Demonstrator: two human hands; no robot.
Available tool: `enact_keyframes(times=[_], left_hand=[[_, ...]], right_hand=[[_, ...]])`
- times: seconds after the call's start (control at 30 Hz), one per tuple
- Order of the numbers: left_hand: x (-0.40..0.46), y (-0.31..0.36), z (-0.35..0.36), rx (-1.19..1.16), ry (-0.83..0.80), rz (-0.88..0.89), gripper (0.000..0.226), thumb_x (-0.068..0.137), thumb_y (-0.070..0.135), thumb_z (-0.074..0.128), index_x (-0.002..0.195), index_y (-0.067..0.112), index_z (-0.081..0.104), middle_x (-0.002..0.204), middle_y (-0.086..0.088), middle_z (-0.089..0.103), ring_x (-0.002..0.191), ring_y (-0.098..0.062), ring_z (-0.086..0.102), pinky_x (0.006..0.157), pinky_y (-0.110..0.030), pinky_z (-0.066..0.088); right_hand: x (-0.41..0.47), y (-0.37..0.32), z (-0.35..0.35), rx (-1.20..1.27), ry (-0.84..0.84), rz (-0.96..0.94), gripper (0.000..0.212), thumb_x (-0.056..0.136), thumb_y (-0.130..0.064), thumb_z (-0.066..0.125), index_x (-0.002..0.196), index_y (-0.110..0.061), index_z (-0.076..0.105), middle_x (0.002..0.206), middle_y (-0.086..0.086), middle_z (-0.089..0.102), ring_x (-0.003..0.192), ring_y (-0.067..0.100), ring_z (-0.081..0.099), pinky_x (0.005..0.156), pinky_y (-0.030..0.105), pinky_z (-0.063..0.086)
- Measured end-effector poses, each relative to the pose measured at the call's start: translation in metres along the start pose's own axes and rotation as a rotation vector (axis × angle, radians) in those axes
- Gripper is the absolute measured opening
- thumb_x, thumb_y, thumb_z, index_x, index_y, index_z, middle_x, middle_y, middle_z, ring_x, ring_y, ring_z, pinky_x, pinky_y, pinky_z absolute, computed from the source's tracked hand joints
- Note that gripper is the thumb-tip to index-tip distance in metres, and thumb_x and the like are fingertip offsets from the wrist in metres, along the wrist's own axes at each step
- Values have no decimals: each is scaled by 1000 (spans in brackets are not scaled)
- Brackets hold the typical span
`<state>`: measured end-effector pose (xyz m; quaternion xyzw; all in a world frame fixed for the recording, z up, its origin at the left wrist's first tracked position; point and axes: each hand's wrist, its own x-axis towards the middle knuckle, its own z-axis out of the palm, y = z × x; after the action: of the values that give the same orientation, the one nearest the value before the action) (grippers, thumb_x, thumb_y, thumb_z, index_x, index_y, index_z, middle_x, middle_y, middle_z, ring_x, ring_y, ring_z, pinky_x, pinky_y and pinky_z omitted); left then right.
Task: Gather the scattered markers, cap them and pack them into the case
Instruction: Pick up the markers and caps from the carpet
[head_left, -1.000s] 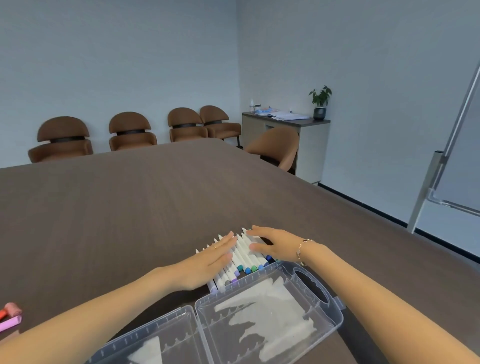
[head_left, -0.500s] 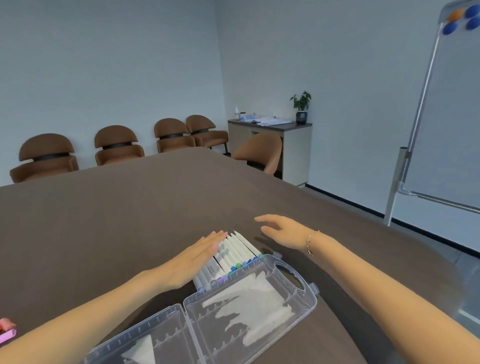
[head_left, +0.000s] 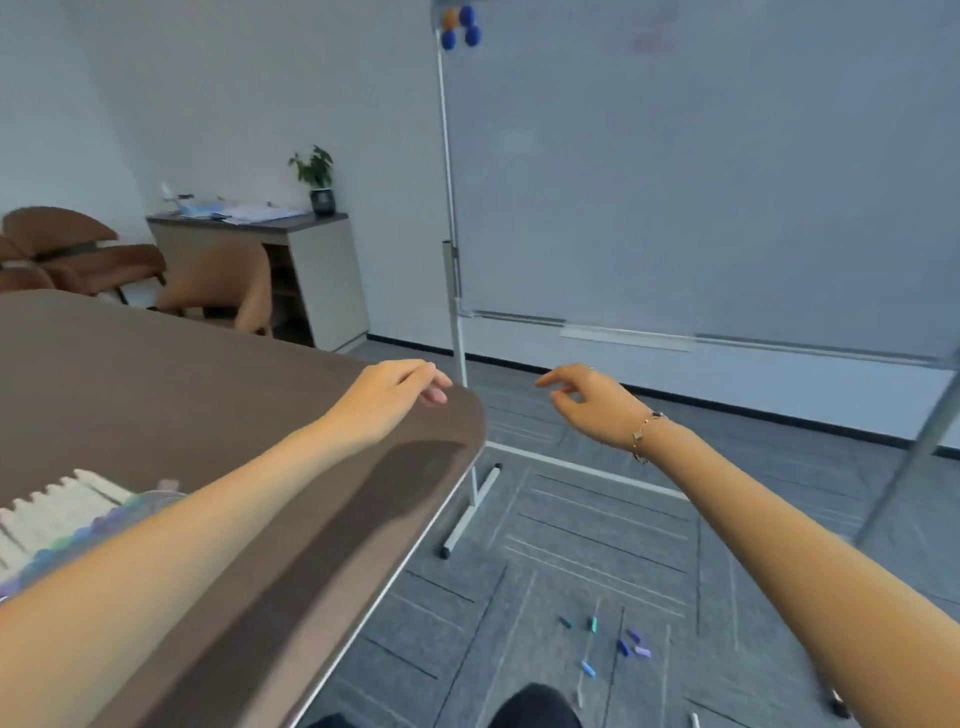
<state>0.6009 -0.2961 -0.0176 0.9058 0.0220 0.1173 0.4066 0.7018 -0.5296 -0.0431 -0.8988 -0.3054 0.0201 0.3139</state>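
We have a row of markers gathered on the worktop; loose caps on the floor are left, our left hand and right hand both loosely curled, holding nothing.

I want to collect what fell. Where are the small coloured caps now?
In the head view, the coloured caps lie scattered on the grey floor, low and right of centre, beside the table edge and under the right forearm.
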Motion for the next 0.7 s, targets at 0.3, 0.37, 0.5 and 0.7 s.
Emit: enact_keyframes(times=[0.3,0.37,0.5,0.7], left_hand=[[64,41,258,41,-349,-7,34,98,26,37,89,17,68,79,5,69,66,-15,63,70,-33,53],[70,19,305,80,-421,-28,34,99,28,36,88,20,67,78,9,68,72,-20,66,74,-37,54],[82,-52,388,95,-507,-135,32,98,27,36,95,17,66,84,0,69,74,-28,67,68,-40,54],[107,-190,473,303,-764,-225,28,101,25,32,97,16,58,74,-6,60,45,-15,38,46,-25,29]], right_hand=[[-108,221,7,143,71,423,31,95,-10,39,104,-22,66,108,22,65,63,31,56,55,27,43],[-118,257,31,189,102,491,31,96,-10,40,103,-24,66,104,16,68,59,30,56,53,28,45],[-120,329,91,270,153,630,31,95,-7,41,102,-21,67,100,13,69,66,28,60,53,26,46],[-127,437,202,308,73,846,27,95,-6,43,105,-16,67,100,7,66,91,30,65,71,37,52]])
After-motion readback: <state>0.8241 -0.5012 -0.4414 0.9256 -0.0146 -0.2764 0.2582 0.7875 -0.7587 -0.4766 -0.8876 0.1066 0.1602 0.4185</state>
